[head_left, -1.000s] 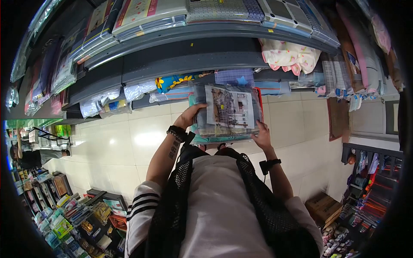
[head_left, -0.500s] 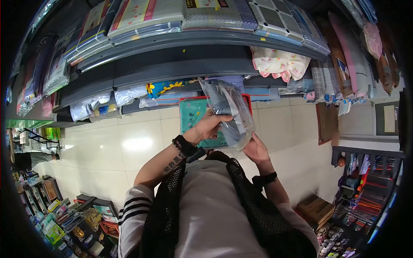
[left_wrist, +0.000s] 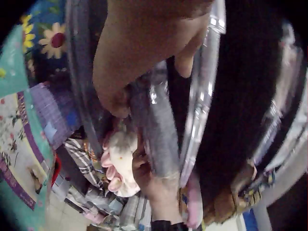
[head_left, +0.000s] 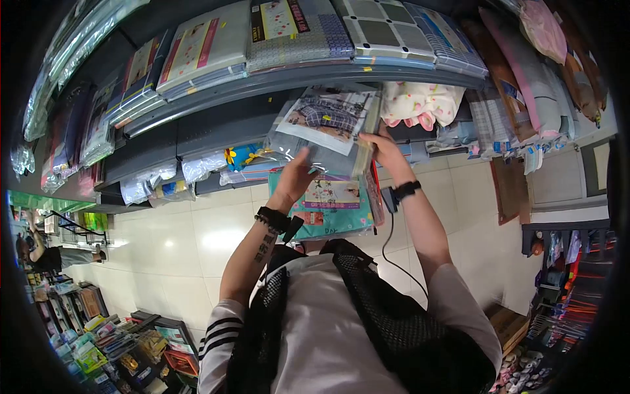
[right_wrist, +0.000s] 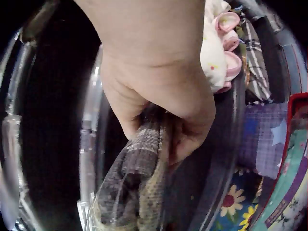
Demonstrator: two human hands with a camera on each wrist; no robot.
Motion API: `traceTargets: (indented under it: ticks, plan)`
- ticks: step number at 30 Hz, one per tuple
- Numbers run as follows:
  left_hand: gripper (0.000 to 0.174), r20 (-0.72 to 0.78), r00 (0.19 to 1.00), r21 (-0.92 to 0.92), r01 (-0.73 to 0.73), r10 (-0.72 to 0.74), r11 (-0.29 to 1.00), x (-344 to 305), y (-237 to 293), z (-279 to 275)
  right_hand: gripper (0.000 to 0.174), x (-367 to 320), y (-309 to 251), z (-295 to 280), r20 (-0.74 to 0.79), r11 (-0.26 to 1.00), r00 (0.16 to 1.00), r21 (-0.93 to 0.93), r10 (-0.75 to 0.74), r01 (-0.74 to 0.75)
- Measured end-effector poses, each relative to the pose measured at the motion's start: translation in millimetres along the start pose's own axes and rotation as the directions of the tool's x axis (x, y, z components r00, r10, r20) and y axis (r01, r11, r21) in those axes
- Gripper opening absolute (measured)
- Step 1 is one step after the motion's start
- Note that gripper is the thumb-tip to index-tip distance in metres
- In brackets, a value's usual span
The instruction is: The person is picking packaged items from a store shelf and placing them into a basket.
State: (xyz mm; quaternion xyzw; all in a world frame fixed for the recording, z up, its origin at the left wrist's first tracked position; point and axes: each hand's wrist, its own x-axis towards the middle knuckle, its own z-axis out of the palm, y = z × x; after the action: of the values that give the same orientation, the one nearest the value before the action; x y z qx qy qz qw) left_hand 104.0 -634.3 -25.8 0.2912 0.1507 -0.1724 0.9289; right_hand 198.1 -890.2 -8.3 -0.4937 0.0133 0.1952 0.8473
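Note:
Between both hands is a stack of bedding packages in clear plastic, tilted at the dark middle shelf, with a printed bedroom picture on the top one. My left hand grips the near left edge; in the left wrist view its thumb and fingers lie on either side of the grey pack. At the right edge, my right hand grips grey plaid and beige layers, thumb on one side and fingers on the other. Below them lies a teal bedding package in a red-rimmed basket.
Above runs a shelf edge with several flat bedding packs. To the right of the held stack sits a white floral cloth with pink ruffles. Wrapped packs fill the low shelf. A cable hangs from the right wrist.
The hands have lifted the bedding packages from over the basket up and forward to the middle shelf. The teal package below is now uncovered. The right hand has moved up along the right edge.

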Motion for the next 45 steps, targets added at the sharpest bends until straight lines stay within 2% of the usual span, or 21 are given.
traceTargets:
  ticks: [2, 4, 7, 8, 9, 10, 14, 16, 17, 18, 20, 23, 25, 27, 31, 33, 35, 37, 38, 40, 45]
  plan:
    - [0.058, -0.03, 0.999, -0.072, 0.017, -0.019, 0.997, 32.1, -15.3, -55.6, 0.071, 31.1, 21.4, -26.3, -0.115, 0.989, 0.983, 0.002, 0.144, -0.145]
    - [0.058, -0.223, 0.974, -0.209, -0.001, -0.046, 0.978, 33.8, -23.7, -72.5, 0.069, 44.6, 44.8, -46.9, -0.148, 0.988, 0.976, 0.029, 0.157, -0.154]
    - [0.057, -0.246, 0.966, -0.212, 0.029, -0.082, 0.977, 20.4, -32.8, -69.9, 0.063, 27.9, 64.8, -62.3, 0.119, 0.848, 0.958, -0.447, -0.26, 0.285]
    - [0.054, -0.275, 0.958, -0.225, 0.022, -0.085, 0.974, 16.2, -33.1, -61.0, 0.063, 34.2, 61.7, -67.0, 0.116, 0.851, 0.959, -0.443, -0.259, 0.283]
    - [0.049, -0.208, 0.973, -0.218, 0.052, -0.099, 0.974, 19.9, -33.3, -70.7, 0.061, 43.4, 54.7, -71.3, -0.022, 0.98, 1.0, -0.199, 0.002, -0.006]
    - [0.049, -0.213, 0.971, -0.216, 0.059, -0.105, 0.975, 23.0, -32.8, -72.8, 0.058, 54.6, 50.1, -79.9, -0.084, 0.956, 0.954, 0.09, 0.288, -0.281]
    - [0.035, -0.251, 0.954, -0.131, 0.132, -0.162, 0.983, 61.5, -38.8, -110.2, 0.046, 85.1, 31.6, -86.6, -0.077, 0.949, 0.946, 0.057, 0.315, -0.311]
    - [0.031, 0.018, 0.994, -0.33, 0.105, -0.104, 0.938, 79.1, -43.4, -115.3, 0.043, 81.3, 39.0, -91.9, -0.104, 0.951, 0.948, 0.109, 0.299, -0.288]
    - [0.025, -0.149, 0.989, -0.258, -0.031, -0.008, 0.966, 81.2, -43.4, -100.9, 0.04, 76.2, 49.6, -99.9, -0.01, 0.909, 0.952, 0.302, 0.305, -0.288]
    - [0.022, -0.203, 0.979, -0.289, -0.035, -0.025, 0.957, 84.9, -40.5, -89.6, 0.037, 68.9, 61.1, -108.9, 0.078, 0.827, 0.955, 0.482, 0.288, -0.289]
    - [0.019, -0.287, 0.958, -0.178, -0.061, 0.007, 0.982, 85.9, -42.4, -71.6, 0.043, 43.1, 76.6, -125.2, 0.127, 0.815, 0.915, 0.42, 0.384, -0.4]
    - [0.017, -0.241, 0.97, -0.138, -0.01, -0.024, 0.99, 88.3, -69.3, -108.6, 0.057, 14.8, 65.0, -113.0, 0.068, 0.891, 0.92, 0.229, 0.386, -0.391]
    - [0.016, -0.26, 0.965, -0.093, -0.004, -0.021, 0.996, 84.8, -71.4, -95.8, 0.063, 26.4, 68.5, -121.8, -0.014, 0.942, 0.943, 0.053, 0.333, -0.332]
    - [0.014, -0.143, 0.99, -0.035, 0.007, -0.011, 0.999, 97.0, -72.1, -112.5, 0.061, 42.7, 68.2, -130.4, -0.032, 0.951, 0.952, 0.068, 0.303, -0.3]
    - [0.022, -0.084, 0.996, 0.088, -0.019, 0.026, 0.996, 132.2, -29.5, -91.8, 0.047, 92.7, 64.4, -135.3, -0.093, 0.97, 0.977, 0.171, 0.19, -0.173]
    - [0.022, -0.151, 0.988, 0.211, 0.003, 0.029, 0.978, 160.0, -11.2, -86.7, 0.031, 115.5, 67.1, -136.3, -0.129, 0.981, 0.991, 0.194, 0.048, -0.022]
    - [0.023, -0.136, 0.989, 0.25, -0.026, 0.061, 0.968, 173.6, -5.0, -86.5, 0.031, 130.9, 65.9, -136.0, -0.187, 0.99, 0.982, 0.138, 0.04, -0.014]
    - [0.019, -0.318, 0.937, 0.408, -0.001, 0.143, 0.913, 185.3, -6.6, -91.4, 0.041, 139.6, 70.5, -141.3, -0.232, 0.997, 0.972, 0.07, 0.037, -0.021]
    - [0.019, -0.321, 0.936, 0.403, 0.0, 0.141, 0.915, 190.0, -9.4, -93.6, 0.041, 139.8, 74.9, -143.3, -0.231, 0.997, 0.972, 0.066, 0.041, -0.026]
    - [0.032, -0.396, 0.871, 0.54, -0.035, 0.291, 0.841, 199.4, -14.3, -96.5, 0.051, 137.9, 80.2, -141.3, -0.355, 0.999, 0.935, 0.032, 0.002, 0.01]
    - [0.035, -0.448, 0.802, 0.573, -0.082, 0.396, 0.815, 206.4, -22.0, -91.2, 0.053, 150.5, 96.7, -146.7, -0.394, 0.999, 0.919, -0.035, -0.007, -0.008]
